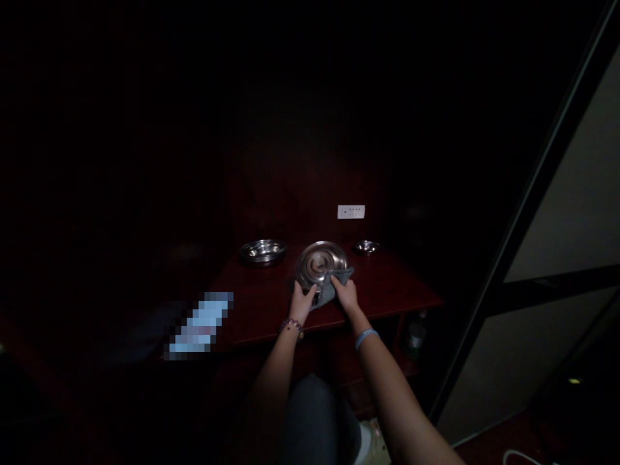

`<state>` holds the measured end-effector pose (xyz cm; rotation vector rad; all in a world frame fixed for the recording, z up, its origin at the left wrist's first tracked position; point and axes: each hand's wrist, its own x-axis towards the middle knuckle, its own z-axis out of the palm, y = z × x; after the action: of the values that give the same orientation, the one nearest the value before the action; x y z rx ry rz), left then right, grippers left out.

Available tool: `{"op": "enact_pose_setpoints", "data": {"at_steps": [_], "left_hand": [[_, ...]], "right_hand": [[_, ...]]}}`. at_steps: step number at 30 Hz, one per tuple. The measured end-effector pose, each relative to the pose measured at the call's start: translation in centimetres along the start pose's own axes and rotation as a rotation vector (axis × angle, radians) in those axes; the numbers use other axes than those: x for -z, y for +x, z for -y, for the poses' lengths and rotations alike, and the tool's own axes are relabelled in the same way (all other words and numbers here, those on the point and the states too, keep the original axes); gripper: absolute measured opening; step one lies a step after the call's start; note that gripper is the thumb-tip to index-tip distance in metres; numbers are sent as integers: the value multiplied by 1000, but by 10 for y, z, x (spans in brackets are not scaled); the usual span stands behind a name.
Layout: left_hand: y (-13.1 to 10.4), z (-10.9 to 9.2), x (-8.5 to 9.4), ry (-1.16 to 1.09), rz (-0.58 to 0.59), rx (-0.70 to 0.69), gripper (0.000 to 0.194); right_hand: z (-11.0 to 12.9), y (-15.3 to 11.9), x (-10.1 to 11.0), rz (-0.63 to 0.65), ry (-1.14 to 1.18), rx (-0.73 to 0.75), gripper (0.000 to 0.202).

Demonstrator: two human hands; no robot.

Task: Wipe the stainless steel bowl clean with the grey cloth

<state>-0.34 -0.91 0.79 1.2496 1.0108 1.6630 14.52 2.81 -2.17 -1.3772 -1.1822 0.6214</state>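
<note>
A shiny round metal plate (310, 253) is tilted up over the front of the dark red table, its hollow side facing me. My left hand (303, 302) grips its lower left rim, thumb on the inner face. A grey cloth (328, 292) is bunched in my right hand (345, 292), pressed against the plate's lower right rim. The fingers behind the plate and cloth are hidden.
Several stacked metal plates (263, 252) stand at the table's (397, 290) back left, and a small metal bowl (367, 248) at the back right. A white socket panel (351, 212) is on the wall. A bottle (415, 337) stands on the lower shelf. A blurred bright patch (201, 326) lies left.
</note>
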Motion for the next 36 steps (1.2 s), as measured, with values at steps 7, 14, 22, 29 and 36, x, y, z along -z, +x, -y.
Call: {"op": "enact_pose_setpoints", "data": {"at_steps": [7, 14, 22, 29, 36], "left_hand": [[6, 11, 2, 77, 55, -24, 51], [4, 7, 2, 88, 32, -5, 48], [4, 5, 1, 99, 35, 2, 46], [8, 10, 2, 106, 57, -19, 49], [16, 19, -1, 187, 4, -57, 46]], "right_hand": [[3, -2, 1, -20, 57, 12, 40], [2, -2, 1, -14, 81, 7, 40], [6, -5, 3, -15, 48, 4, 39], [5, -4, 2, -17, 49, 7, 40], [6, -4, 2, -10, 49, 19, 39]]}}
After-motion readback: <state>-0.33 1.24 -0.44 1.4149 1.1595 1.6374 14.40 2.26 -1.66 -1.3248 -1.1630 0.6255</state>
